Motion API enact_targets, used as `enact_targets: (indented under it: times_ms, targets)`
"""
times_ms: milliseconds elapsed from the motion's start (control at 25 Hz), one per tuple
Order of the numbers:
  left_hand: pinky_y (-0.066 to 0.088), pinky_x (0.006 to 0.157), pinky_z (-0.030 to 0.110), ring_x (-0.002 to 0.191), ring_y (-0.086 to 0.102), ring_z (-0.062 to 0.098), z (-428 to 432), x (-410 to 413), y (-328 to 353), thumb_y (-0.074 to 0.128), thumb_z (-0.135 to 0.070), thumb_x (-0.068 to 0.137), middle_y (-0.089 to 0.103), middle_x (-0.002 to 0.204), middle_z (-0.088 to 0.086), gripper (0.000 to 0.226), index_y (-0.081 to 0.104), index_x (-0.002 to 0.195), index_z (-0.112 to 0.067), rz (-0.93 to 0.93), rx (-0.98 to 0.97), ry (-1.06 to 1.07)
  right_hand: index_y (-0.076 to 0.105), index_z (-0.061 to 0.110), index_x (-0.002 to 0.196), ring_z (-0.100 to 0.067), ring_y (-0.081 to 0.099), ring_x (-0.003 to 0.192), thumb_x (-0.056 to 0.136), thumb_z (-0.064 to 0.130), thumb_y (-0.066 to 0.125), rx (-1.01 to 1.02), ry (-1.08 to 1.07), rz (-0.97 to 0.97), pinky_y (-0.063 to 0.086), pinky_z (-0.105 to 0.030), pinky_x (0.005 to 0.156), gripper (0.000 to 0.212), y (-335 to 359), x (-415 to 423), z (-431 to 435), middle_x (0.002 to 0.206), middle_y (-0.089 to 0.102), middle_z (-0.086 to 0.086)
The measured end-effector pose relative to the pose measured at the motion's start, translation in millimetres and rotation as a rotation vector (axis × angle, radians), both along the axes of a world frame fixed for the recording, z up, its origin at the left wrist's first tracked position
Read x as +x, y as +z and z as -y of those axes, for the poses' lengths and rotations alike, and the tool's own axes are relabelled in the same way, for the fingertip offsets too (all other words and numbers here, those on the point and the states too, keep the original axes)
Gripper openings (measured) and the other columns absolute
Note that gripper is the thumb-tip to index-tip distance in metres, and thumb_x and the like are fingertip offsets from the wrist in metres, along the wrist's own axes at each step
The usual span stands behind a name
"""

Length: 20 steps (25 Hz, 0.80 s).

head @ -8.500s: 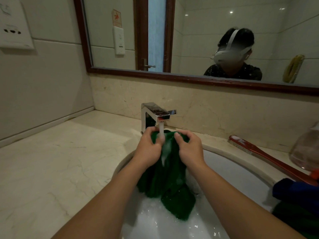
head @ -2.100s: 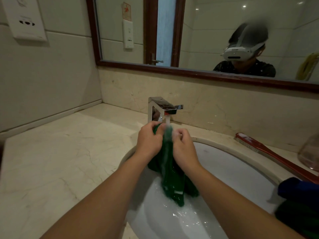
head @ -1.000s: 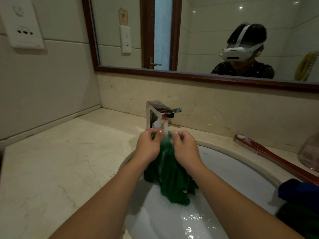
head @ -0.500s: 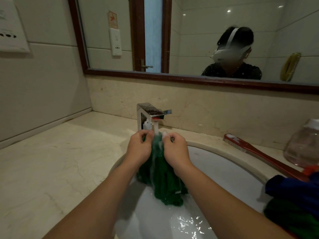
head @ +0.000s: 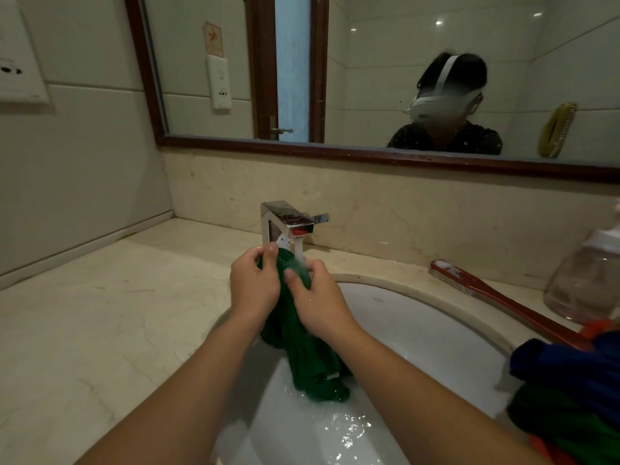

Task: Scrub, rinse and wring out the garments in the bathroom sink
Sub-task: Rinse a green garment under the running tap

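A wet dark green garment hangs into the white sink, its top bunched under the running chrome tap. My left hand grips the bunched top from the left. Pressed close against it, my right hand grips the same top from the right, thumb on the cloth. Water streams onto the fabric between my hands and pools in the basin below. The garment's lower end touches the basin floor.
A red-handled scrub brush lies on the marble counter right of the sink. A clear bottle stands at the far right. A pile of blue and green garments sits on the sink's right rim. A mirror hangs above.
My hands have closed together on the garment's top and kept working it under the stream. The cloth hangs narrower and more bunched than several seconds ago, with less suds in the basin.
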<state>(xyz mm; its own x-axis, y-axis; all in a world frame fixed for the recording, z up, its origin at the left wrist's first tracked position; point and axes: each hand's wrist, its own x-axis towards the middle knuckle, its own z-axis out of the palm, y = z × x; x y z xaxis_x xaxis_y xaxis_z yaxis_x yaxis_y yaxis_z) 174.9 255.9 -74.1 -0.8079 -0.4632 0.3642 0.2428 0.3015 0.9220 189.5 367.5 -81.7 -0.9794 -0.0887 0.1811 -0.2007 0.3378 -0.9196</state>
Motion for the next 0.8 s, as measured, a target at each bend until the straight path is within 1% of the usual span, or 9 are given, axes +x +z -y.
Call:
enact_targets:
  times_ms: [120, 240, 360, 440, 520, 600, 640, 720, 800]
  targets:
    - [0.046, 0.069, 0.020, 0.087, 0.063, 0.002, 0.4, -0.6, -1.9, 0.054, -0.033, 0.104, 0.067, 0.091, -0.014, 0.018, 0.069, 0.103, -0.024, 0.024, 0.017, -0.046, 0.053, 0.025, 0.126, -0.011, 0.061, 0.095, 0.108, 0.040, 0.044, 0.034, -0.050, -0.043, 0.050, -0.029, 0.075, 0.025, -2.5, -0.6, -0.4, 0.107, 0.064, 0.006]
    - [0.052, 0.076, 0.026, 0.092, 0.066, 0.008, -4.9, -0.9, -5.7, 0.057, -0.036, 0.102, 0.070, 0.097, -0.008, 0.014, 0.068, 0.098, -0.029, 0.085, -0.054, -0.168, 0.058, 0.020, 0.120, -0.015, 0.062, 0.093, 0.109, 0.037, 0.040, -0.064, -0.188, -0.051, 0.047, -0.030, 0.073, 0.026, 0.8, -6.9, -8.8, 0.102, 0.064, 0.003]
    - [0.058, 0.084, 0.034, 0.093, 0.069, 0.009, -10.3, -1.9, -9.4, 0.066, -0.045, 0.095, 0.073, 0.098, -0.008, 0.012, 0.067, 0.099, -0.034, 0.092, -0.090, -0.242, 0.059, 0.018, 0.111, -0.012, 0.060, 0.086, 0.110, 0.035, 0.039, -0.145, -0.282, -0.061, 0.043, -0.028, 0.067, 0.026, 3.2, -11.6, -17.9, 0.094, 0.062, 0.004]
    - [0.058, 0.085, 0.034, 0.094, 0.069, 0.008, -10.0, -0.9, -9.6, 0.071, -0.043, 0.091, 0.073, 0.099, -0.010, 0.009, 0.067, 0.097, -0.037, 0.090, -0.077, -0.276, 0.058, 0.020, 0.109, -0.010, 0.059, 0.086, 0.110, 0.033, 0.039, -0.175, -0.296, -0.053, 0.042, -0.024, 0.065, 0.023, 3.7, -10.8, -16.8, 0.093, 0.061, 0.007]
    - [0.056, 0.091, 0.036, 0.101, 0.067, 0.009, -8.2, -0.4, -10.4, 0.071, -0.040, 0.092, 0.072, 0.105, -0.011, 0.017, 0.070, 0.105, -0.031, 0.104, -0.079, -0.269, 0.058, 0.021, 0.112, -0.009, 0.059, 0.089, 0.110, 0.033, 0.039, -0.184, -0.270, -0.028, 0.043, -0.023, 0.068, 0.022, 4.3, -8.7, -12.8, 0.096, 0.061, 0.008]
    - [0.051, 0.097, 0.035, 0.109, 0.063, 0.011, -6.7, 1.1, -7.1, 0.068, -0.034, 0.095, 0.067, 0.113, -0.013, 0.024, 0.069, 0.117, -0.023, 0.109, -0.061, -0.208, 0.059, 0.020, 0.116, -0.011, 0.060, 0.091, 0.110, 0.034, 0.040, -0.168, -0.200, 0.002, 0.046, -0.026, 0.071, 0.025, 4.6, -8.5, -10.2, 0.099, 0.063, 0.005]
    - [0.051, 0.095, 0.032, 0.108, 0.063, 0.011, -5.2, 0.9, -5.1, 0.066, -0.030, 0.097, 0.067, 0.112, -0.013, 0.023, 0.069, 0.118, -0.023, 0.092, -0.030, -0.183, 0.060, 0.020, 0.117, -0.012, 0.062, 0.091, 0.110, 0.036, 0.039, -0.149, -0.157, 0.023, 0.049, -0.029, 0.073, 0.028, 3.3, -9.1, -9.3, 0.099, 0.064, 0.002]
    - [0.052, 0.088, 0.026, 0.103, 0.064, 0.009, -2.1, 0.1, -3.8, 0.064, -0.026, 0.099, 0.069, 0.106, -0.012, 0.015, 0.070, 0.112, -0.025, 0.055, 0.014, -0.161, 0.062, 0.021, 0.114, -0.016, 0.064, 0.091, 0.109, 0.041, 0.035, -0.081, -0.095, 0.049, 0.054, -0.038, 0.080, 0.033, -2.0, -9.0, -5.6, 0.099, 0.066, -0.002]
    - [0.051, 0.084, 0.023, 0.100, 0.064, 0.006, -1.3, 0.2, -3.2, 0.064, -0.026, 0.099, 0.070, 0.104, -0.010, 0.015, 0.072, 0.111, -0.023, 0.042, -0.003, -0.139, 0.060, 0.021, 0.106, -0.020, 0.063, 0.089, 0.109, 0.042, 0.032, -0.012, -0.087, 0.036, 0.054, -0.045, 0.082, 0.035, -4.8, -6.7, -2.1, 0.095, 0.064, -0.004]
